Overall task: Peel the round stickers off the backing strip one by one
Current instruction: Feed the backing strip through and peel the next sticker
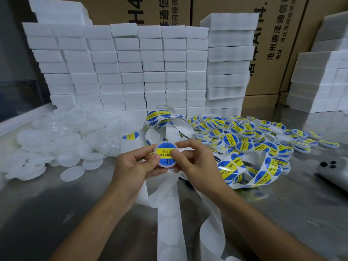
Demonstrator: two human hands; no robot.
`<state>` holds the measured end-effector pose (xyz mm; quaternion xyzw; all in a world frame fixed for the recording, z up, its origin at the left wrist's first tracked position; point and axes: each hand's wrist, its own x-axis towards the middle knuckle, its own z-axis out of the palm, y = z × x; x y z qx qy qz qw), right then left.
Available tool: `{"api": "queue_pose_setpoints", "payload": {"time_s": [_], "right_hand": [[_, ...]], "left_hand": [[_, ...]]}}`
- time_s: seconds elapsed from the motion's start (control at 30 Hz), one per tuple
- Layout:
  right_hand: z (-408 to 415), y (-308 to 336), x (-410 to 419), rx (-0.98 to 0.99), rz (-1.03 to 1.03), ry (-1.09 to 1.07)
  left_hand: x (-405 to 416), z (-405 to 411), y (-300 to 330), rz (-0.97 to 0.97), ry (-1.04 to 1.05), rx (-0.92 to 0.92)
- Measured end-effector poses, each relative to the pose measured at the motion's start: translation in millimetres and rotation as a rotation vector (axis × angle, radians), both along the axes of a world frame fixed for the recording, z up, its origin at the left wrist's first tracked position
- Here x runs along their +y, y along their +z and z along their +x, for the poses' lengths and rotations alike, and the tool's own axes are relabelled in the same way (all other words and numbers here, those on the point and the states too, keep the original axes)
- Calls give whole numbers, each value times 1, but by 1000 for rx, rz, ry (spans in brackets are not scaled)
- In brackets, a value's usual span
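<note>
Head view: both hands meet at frame centre over a steel tabletop (56,213). Left hand (131,166) and right hand (192,164) together hold a round white lid (166,155), thumbs pressed on its face, fingers curled behind its rim. A blue-and-yellow round sticker (166,152) reading "SOLDERING PASTE" covers the lid top. Backing strip (267,166) with stickers on it loops at 3 o'clock of the hands; a bare stretch of strip (169,223) trails toward 6 o'clock. Pile of stickered lids (244,132) at 2 o'clock, pile of plain white lids (62,140) at 9 o'clock. White foam blocks (131,68) stacked at 12 o'clock, cardboard cartons (169,10) behind. Grey device (331,172) at the right edge.
</note>
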<state>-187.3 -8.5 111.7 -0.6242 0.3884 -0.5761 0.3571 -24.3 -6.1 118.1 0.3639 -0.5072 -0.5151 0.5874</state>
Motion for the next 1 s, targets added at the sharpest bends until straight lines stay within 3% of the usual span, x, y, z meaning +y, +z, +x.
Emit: {"api": "queue_pose_setpoints", "payload": {"time_s": [0.27,0.47,0.67,0.83,0.93,1.0], "right_hand": [[-1,-1,0,1,32,42],[1,-3,-1,-87,20,-107],[5,-12,1,285,-271,-202],[0,-8,1,359,-416,-174],[-7,-3,-1,363,-452,-190],[-18,3,-6,351,-419,-238]], "left_hand": [[0,2,1,-33,71,-80],[5,-3,0,-45,11,-117],[1,-1,2,15,130,9],[3,-2,3,-16,106,-6],[5,-6,1,-142,168,-122],[3,-1,1,-339,396,-275]]}}
